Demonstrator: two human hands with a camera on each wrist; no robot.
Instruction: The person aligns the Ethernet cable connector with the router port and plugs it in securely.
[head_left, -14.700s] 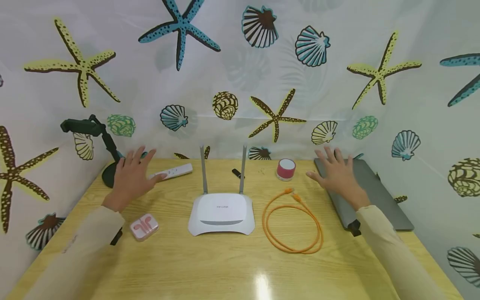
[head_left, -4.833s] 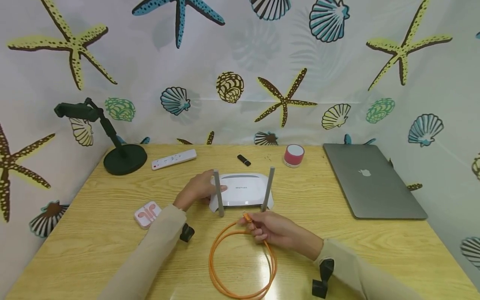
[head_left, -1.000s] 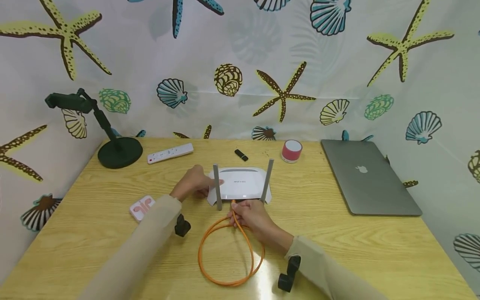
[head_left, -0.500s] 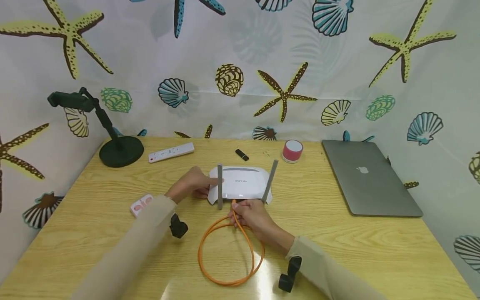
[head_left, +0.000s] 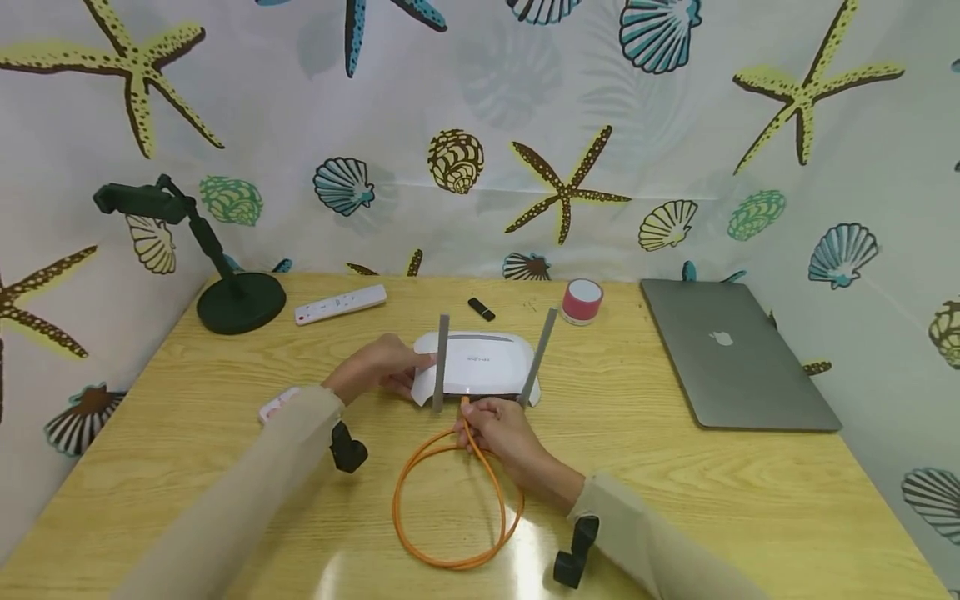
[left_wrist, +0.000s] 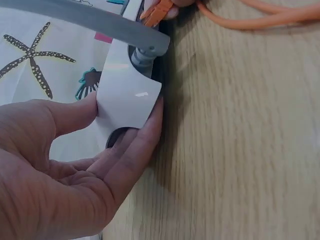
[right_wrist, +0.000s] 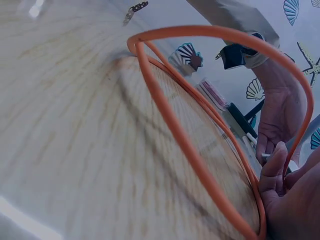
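My left hand (head_left: 382, 362) grips the left end of a white TP-Link router (head_left: 483, 367), whose two grey antennas stand on the side nearest me. In the left wrist view its thumb lies on top and its fingers (left_wrist: 135, 157) curl under the router's corner. My right hand (head_left: 504, 433) pinches the end of an orange network cable (head_left: 450, 566) right at the router's near side, where the ports are. The orange plug (left_wrist: 158, 12) shows at that edge in the left wrist view. Below the hand the cable hangs in a loose loop.
At the back stand a dark green desk lamp (head_left: 240, 304), a white power strip (head_left: 341, 305), a black USB stick (head_left: 481, 309) and a small red speaker (head_left: 582, 302). A grey laptop (head_left: 738, 367) lies right. A pink earphone case (head_left: 277, 402) is partly behind my left sleeve.
Since the earliest frame the router has been turned round and gripped, and the cable brought to it. In the last second the router tilts slightly and its left antenna leans more upright; right hand stays put.
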